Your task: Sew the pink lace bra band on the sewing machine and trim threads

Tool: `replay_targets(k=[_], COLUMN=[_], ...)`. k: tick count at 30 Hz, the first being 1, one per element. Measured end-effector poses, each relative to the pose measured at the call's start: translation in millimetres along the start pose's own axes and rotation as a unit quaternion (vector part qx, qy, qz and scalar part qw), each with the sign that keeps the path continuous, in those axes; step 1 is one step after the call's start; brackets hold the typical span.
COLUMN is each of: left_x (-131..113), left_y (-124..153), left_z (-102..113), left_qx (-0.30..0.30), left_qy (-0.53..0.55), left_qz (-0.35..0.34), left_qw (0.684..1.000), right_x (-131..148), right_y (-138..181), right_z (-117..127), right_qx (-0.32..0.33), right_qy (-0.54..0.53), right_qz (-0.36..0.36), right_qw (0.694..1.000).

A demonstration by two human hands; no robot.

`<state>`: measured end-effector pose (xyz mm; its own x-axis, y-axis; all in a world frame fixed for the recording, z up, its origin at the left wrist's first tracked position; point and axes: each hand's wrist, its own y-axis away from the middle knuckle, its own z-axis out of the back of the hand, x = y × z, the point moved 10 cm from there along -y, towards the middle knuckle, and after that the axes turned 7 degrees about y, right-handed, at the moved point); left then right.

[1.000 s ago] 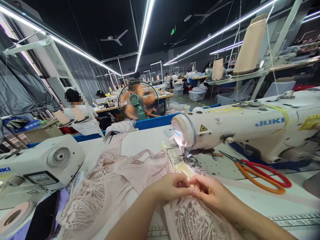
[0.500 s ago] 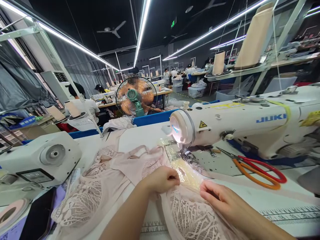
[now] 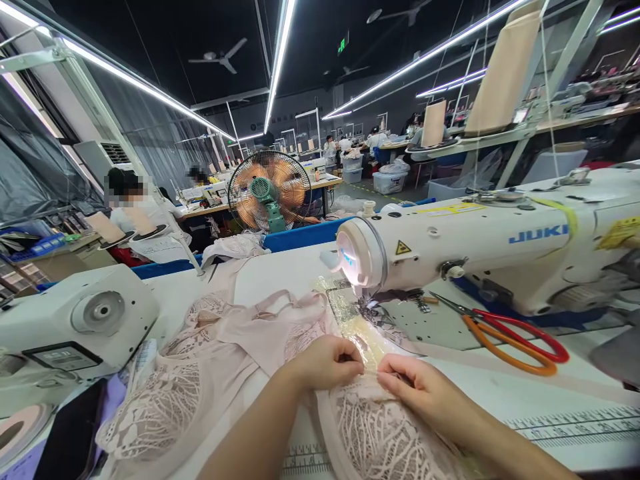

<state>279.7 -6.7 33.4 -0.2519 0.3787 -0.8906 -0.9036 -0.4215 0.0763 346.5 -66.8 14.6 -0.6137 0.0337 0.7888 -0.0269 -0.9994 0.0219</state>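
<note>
A pale pink lace bra [image 3: 370, 427] lies in front of me, one cup facing up. My left hand [image 3: 333, 362] is closed on its upper edge, fingers curled in a pinch. Close by on the right, my right hand [image 3: 413, 383] pinches the same edge between thumb and fingers. Just beyond both hands is the lit needle area of a white sewing machine [image 3: 480, 233], with shiny clear film [image 3: 350, 310] on its bed. More of the pink lace garment [image 3: 175, 393] spreads to the left; whether it joins the held part is hidden by my left arm.
Scissors with red and orange handles [image 3: 515, 340] lie right of the needle. At left are a second machine head [image 3: 80, 320], a black phone [image 3: 73, 427] and a tape roll [image 3: 23, 427]. A ruler strip [image 3: 575, 425] runs along the front. Beyond stand a fan [image 3: 270, 193] and seated people.
My right hand has moved left along the bra's edge, closer to my left hand. The left hand keeps its pinch, shifted slightly. The camera view has shifted a little.
</note>
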Motion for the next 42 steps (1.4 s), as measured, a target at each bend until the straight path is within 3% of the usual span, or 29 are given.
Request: replay_targets(k=[6,14,20,25,29,42], left_x=[-0.2,14.4,18.9,20.3,19.3,17.9], left_y=[-0.4,-1.8,-4.1,-5.4,-5.5,-5.4], left_z=[4.6,-10.5,-12.6,-12.5,-12.4,-12.6], left_qx=[-0.005,0.025,0.029,0.022,0.018,0.012], left_qy=[0.017,0.108,0.154,0.170,0.172,0.182], left_qz=[0.002,0.033,0.042,0.043,0.040,0.029], left_qw=[1.000,0.993,0.987,0.984,0.984,0.983], right_x=[1.8,6.8,-1.3,28.1,41.3,35.9], right_y=[2.7,-5.4,-3.8,9.7,13.9,6.9], right_z=[2.2,5.7,28.2,37.9,26.7,14.4], right_qx=[0.024,0.023,-0.065,-0.135,-0.140,-0.132], right_qy=[-0.037,-0.034,0.059,0.178,0.266,0.341], right_qz=[0.003,0.014,0.033,0.136,0.188,0.168], right_qw=[0.999,0.999,0.996,0.965,0.935,0.916])
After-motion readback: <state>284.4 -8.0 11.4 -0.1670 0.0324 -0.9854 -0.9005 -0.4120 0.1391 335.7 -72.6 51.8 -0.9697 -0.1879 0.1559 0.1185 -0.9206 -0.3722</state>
